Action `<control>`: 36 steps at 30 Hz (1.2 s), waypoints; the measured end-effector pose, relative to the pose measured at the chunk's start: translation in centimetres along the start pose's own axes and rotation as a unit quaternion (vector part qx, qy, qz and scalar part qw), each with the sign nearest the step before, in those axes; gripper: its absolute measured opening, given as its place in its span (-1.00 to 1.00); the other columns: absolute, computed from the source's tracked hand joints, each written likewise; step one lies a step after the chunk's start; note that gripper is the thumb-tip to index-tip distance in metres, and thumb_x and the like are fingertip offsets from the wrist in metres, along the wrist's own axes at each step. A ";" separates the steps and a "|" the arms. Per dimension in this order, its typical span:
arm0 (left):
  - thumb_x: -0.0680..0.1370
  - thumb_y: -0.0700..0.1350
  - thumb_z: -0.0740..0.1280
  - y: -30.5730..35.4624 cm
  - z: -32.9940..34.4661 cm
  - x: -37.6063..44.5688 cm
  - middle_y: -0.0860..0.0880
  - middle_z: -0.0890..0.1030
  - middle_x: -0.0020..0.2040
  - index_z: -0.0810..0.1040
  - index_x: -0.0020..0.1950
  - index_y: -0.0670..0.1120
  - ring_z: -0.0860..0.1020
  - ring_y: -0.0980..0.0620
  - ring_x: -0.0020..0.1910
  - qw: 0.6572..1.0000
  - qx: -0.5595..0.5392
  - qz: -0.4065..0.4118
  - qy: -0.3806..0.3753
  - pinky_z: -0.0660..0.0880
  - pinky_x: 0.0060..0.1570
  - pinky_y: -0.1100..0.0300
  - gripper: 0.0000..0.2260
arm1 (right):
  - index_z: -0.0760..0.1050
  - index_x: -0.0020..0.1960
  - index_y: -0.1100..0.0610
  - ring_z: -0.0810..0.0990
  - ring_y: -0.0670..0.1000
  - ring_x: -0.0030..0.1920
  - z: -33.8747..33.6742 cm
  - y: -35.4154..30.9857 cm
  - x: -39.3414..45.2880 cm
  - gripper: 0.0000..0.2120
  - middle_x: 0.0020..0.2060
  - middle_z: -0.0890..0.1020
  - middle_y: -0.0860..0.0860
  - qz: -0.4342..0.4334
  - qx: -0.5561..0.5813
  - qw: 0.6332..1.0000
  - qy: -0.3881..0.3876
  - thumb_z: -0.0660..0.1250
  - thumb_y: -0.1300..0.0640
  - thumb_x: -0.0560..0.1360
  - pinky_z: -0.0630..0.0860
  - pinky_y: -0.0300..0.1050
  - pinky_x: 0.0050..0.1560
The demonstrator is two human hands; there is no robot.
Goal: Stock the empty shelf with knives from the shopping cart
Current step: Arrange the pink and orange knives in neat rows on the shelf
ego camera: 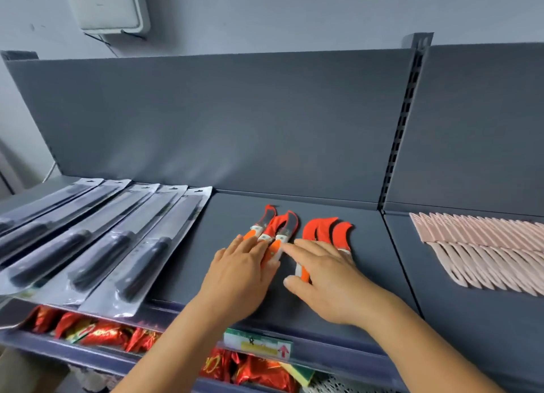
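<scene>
The dark grey metal shelf [323,216] is already carrying stock, so the job is looking well under way; five long black-handled knives in clear plastic sleeves [97,239] are lying side by side on its left part, and a fanned row of pale pink knives [482,245] is sitting on the neighbouring bay to the right; the shopping cart is not showing, so what is left to bring over cannot be judged. In the middle, two clusters of small curved knives with orange handles and red blade covers [279,226] are being tidied; their long axes are running front to back, handles toward the person, hooked tips pointing at the back panel and curling right. The left hand [244,272] is lying flat, fingers straight and close together, pressing on the left cluster's handles; the right hand [326,278] is spreading over the right cluster, fingers extended, thumb beside one handle.
</scene>
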State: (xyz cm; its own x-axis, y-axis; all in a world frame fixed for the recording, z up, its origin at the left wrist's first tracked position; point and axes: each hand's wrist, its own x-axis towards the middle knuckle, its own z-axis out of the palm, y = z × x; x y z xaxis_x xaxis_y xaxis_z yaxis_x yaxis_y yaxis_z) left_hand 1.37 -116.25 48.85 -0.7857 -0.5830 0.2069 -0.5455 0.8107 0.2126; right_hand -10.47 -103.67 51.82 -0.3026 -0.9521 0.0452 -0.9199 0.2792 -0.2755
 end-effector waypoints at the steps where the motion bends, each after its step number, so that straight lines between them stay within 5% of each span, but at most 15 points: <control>1: 0.62 0.19 0.01 -0.5 0.1 0.1 0.16 0.21 0.50 0.18 0.51 0.14 0.08 0.05 0.53 1.000 -0.012 0.008 -0.006 0.14 0.45 0.10 -0.54 | -0.02 0.53 -0.18 -0.01 -0.02 0.51 0.5 -0.5 0.4 -0.44 0.52 0.07 -0.15 0.002 -0.006 1.000 -0.012 0.08 -0.16 0.58 -0.05 0.00 0.49; 8: 0.46 0.30 -0.25 -0.9 -0.3 0.5 0.11 0.40 0.37 0.40 0.37 0.05 0.27 0.03 0.38 0.997 -0.017 0.078 0.012 0.21 0.33 0.24 -0.30 | -0.07 0.54 -0.14 -0.07 -0.07 0.52 1.3 -0.9 1.3 -0.43 0.51 0.08 -0.17 0.036 -0.061 0.997 -0.025 0.07 -0.13 0.60 -0.16 -0.03 0.48; 13: 0.61 0.19 0.04 -0.5 -0.1 1.2 0.12 0.32 0.43 0.37 0.39 0.01 0.22 0.02 0.39 0.997 -0.025 0.077 -0.022 0.27 0.30 0.20 -0.56 | 0.02 0.51 -0.19 -0.02 -0.09 0.52 0.2 0.6 1.2 -0.47 0.49 0.13 -0.21 0.070 -0.056 0.996 -0.028 0.12 -0.10 0.59 -0.12 -0.05 0.47; 19: 0.61 0.17 0.09 -1.5 -1.0 1.7 0.10 0.29 0.44 0.22 0.51 0.01 0.21 0.00 0.40 0.995 -0.034 0.079 -0.053 0.26 0.33 0.17 -0.50 | 0.23 0.42 -0.14 0.06 -0.12 0.49 -0.2 0.6 2.0 -0.52 0.50 0.14 -0.19 0.074 -0.044 0.996 0.013 0.18 -0.19 0.54 -0.03 -0.11 0.44; 23: 0.64 0.11 0.02 -2.4 -1.3 1.6 0.11 0.34 0.36 0.48 0.23 0.03 0.30 -0.01 0.32 0.994 -0.057 0.072 -0.056 0.34 0.24 0.15 -0.67 | 0.23 0.45 -0.10 0.15 -0.07 0.45 0.1 -2.1 3.0 -0.54 0.42 0.27 -0.17 0.027 -0.039 0.998 0.052 0.13 -0.14 0.57 0.07 -0.14 0.39; 26: 0.66 -0.01 0.00 -3.3 -1.3 1.5 0.08 0.26 0.44 0.49 0.16 0.00 0.27 0.01 0.35 0.994 -0.048 0.063 -0.070 0.28 0.24 0.20 -0.71 | 0.39 0.30 0.03 0.29 0.03 0.33 1.0 -3.7 4.1 -0.66 0.28 0.41 -0.08 0.015 -0.042 0.998 0.039 0.10 -0.05 0.59 0.23 -0.06 0.34; 32: 0.59 -0.16 0.12 -4.6 -1.8 1.5 0.10 0.34 0.38 0.46 0.25 -0.06 0.35 -0.02 0.27 0.999 -0.029 0.015 -0.031 0.44 0.09 0.08 -0.73 | 0.45 0.07 0.14 0.41 0.14 0.18 1.5 -5.7 5.8 -0.61 0.13 0.48 0.08 0.109 -0.020 0.993 0.030 0.21 -0.19 0.53 0.36 -0.01 0.15; 36: 0.57 -0.19 0.17 -5.1 -1.5 1.6 0.08 0.39 0.34 0.49 0.25 -0.07 0.42 -0.04 0.22 0.999 -0.034 -0.003 -0.006 0.47 0.07 0.02 -0.72 | 0.43 0.16 0.19 0.50 0.20 0.16 1.3 -7.2 7.1 -0.59 0.16 0.44 0.15 0.175 0.000 0.984 0.023 0.31 -0.11 0.50 0.41 -0.02 0.07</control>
State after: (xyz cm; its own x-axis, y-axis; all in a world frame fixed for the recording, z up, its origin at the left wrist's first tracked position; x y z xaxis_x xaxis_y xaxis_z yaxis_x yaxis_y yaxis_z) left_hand 3.28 -121.41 49.58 -0.7859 -0.5871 0.1941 -0.5297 0.8012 0.2784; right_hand -5.67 -112.56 52.88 -0.6119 -0.7909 -0.0085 -0.7575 0.5891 -0.2814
